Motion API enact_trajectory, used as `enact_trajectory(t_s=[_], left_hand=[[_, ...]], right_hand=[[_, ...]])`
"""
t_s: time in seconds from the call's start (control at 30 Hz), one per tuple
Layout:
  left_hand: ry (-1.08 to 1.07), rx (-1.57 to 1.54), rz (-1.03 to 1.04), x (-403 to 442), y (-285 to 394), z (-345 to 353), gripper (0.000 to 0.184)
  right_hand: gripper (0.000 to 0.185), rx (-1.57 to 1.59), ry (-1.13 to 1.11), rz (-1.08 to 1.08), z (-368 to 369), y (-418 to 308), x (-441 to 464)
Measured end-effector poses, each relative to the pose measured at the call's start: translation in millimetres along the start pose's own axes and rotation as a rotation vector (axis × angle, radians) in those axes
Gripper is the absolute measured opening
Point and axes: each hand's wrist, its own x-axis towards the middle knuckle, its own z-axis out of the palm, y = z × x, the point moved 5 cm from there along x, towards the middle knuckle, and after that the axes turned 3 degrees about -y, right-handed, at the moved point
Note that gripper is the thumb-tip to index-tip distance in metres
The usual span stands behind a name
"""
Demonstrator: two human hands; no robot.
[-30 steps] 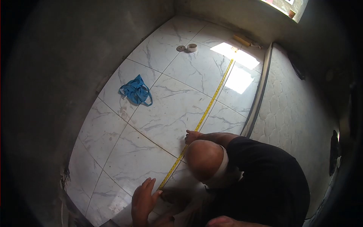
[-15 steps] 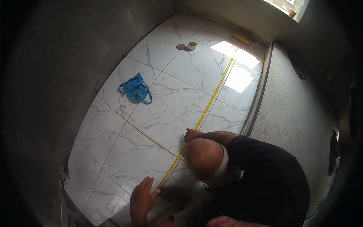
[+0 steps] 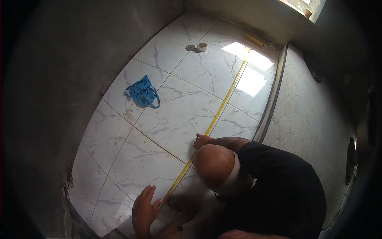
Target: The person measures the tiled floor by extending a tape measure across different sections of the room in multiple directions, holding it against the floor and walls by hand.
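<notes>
Thumb spread, my left hand [image 3: 145, 211] sits beside the tape measure [image 3: 217, 116], seemingly steadied against the floor [image 3: 131, 159] by a co-worker's hand [image 3: 202, 140]; my right hand's [image 3: 237, 235] state I cannot tell.

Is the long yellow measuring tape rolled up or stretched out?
Stretched out, at least where it shows: the long yellow measuring tape runs in a straight strip over the glossy white grey-veined floor tiles.
</notes>
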Motion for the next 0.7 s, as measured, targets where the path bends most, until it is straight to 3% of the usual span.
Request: enact_trajectory(t_s=[0.27, 0.47, 0.7], left_hand=[[0.025, -0.013, -0.028, -5, -2, -5, 0.054], [0.039, -0.008, -0.021, -6, -2, -5, 0.054], [0.038, -0.009, -0.026, -7, -4, -3, 0.054]], right_hand=[[0.015, 0.046, -0.012, 0.014, -10, 0, -6], [0.013, 0.094, 0.030, 0.074, 30, 2, 17], [0.014, 0.223, -0.002, 0.071, -17, 4, -8]])
